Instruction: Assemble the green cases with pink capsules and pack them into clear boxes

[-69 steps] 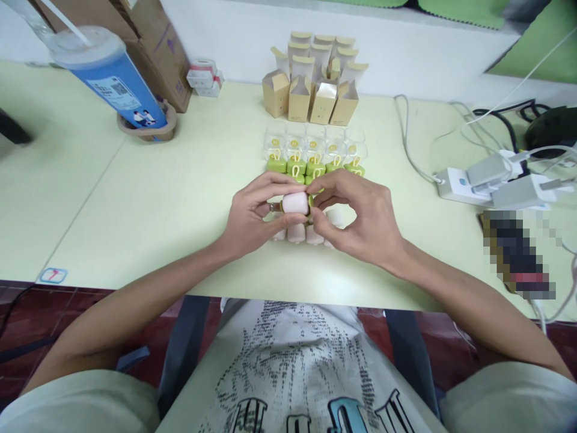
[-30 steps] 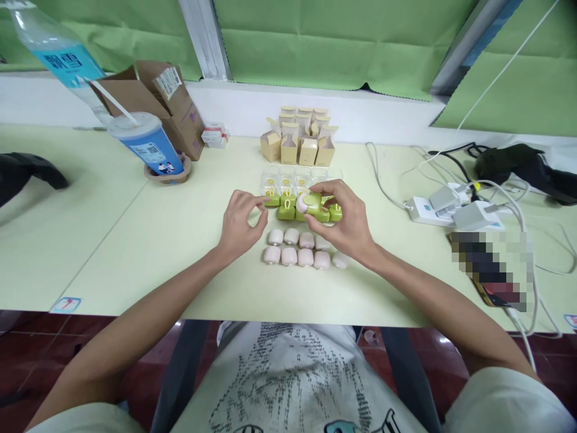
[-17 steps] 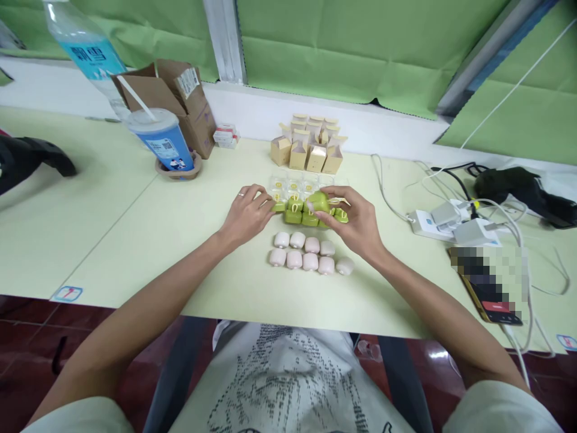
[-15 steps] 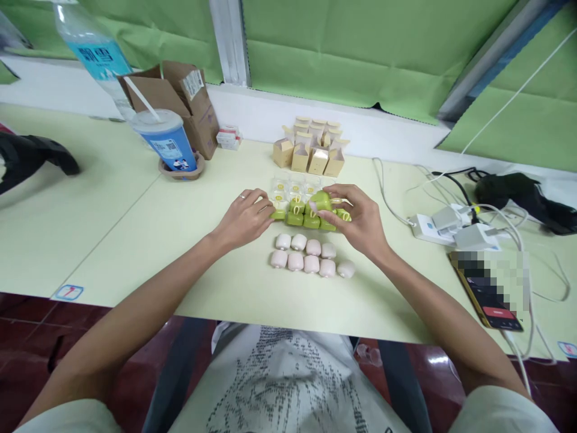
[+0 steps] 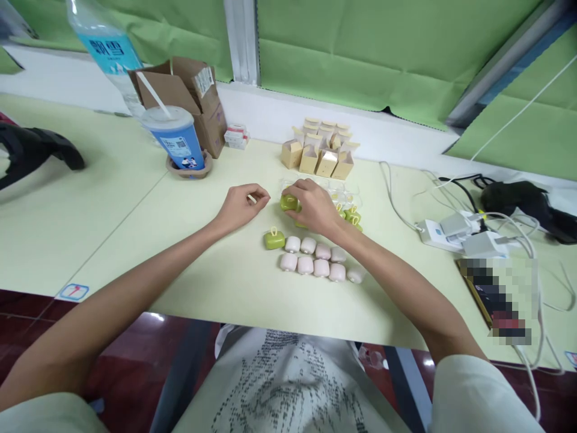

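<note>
Right hand [image 5: 313, 207] grips a green case [image 5: 289, 202], hiding most of the green row [image 5: 352, 215]; left hand [image 5: 238, 207] curled, apparently empty.

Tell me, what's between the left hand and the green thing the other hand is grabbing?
Only bare table lies between the left hand and the green case gripped by the right hand, as the head view shows.

The table [image 5: 112, 240] carries pink cases [image 5: 315, 258] at centre, a green case [image 5: 274, 239] just beside them, cardboard boxes [image 5: 322, 157] above, and a cup holder [image 5: 189, 168] upper left.
</note>
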`<state>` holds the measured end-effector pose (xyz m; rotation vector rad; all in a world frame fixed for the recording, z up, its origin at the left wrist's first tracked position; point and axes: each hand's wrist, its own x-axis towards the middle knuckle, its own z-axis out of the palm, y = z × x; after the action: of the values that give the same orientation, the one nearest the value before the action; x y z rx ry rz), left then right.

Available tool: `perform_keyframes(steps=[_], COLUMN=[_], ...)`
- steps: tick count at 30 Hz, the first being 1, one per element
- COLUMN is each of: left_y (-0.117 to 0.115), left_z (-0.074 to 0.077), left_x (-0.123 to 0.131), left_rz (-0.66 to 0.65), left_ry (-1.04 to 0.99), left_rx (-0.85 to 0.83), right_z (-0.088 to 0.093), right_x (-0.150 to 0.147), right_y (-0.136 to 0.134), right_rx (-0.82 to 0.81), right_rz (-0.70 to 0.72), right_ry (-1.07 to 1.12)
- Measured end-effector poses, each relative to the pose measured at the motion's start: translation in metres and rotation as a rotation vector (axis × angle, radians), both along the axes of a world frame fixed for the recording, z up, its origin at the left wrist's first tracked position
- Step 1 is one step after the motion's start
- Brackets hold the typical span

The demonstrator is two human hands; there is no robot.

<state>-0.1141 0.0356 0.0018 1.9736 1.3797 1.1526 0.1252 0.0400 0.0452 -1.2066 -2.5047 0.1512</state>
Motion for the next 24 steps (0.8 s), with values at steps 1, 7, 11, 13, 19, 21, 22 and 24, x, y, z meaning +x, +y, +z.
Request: perform_keyframes(steps=[1,7,11,13,19,21,22,24], left_y=[0.003,-0.002,-0.005,-0.006,-0.008,-0.009,-0.008,-0.008], left_z=[-0.005,-0.026,-0.025,-0.024,-0.022,-0.023,-0.023,-0.024], left_x=[0.003,0.009,0.01,0.011,0.013,0.012,0.012,0.011], left_rz=[0.012,-0.053,-0.088,-0.093,-0.089,-0.096,-0.096,-0.092], left_ry=[-0.05,-0.095,-0.028,0.003,0.022,0.028,0.034,0.047], left_rx=[-0.042,-0.103,-0.068,-0.067,-0.056,-0.052,-0.05,-0.046], right_z=[-0.002,-0.015,-0.018,-0.017,-0.014,-0.012,-0.011,-0.009], right_x=[-0.001,0.002,-0.001,-0.003,-0.007,-0.008,-0.008,-0.008], right_y=[0.0,0.003,0.002,0.001,-0.001,-0.002,-0.002,-0.003], right_rx=[0.002,-0.015,-0.021,-0.005,-0.006,-0.012,-0.01,-0.007], right_rz=[-0.005,-0.001,-0.005,-0.007,-0.059,-0.074,-0.078,-0.076], right_ry=[-0.013,0.016,-0.026,-0.057,-0.133,-0.155,-0.165,-0.178])
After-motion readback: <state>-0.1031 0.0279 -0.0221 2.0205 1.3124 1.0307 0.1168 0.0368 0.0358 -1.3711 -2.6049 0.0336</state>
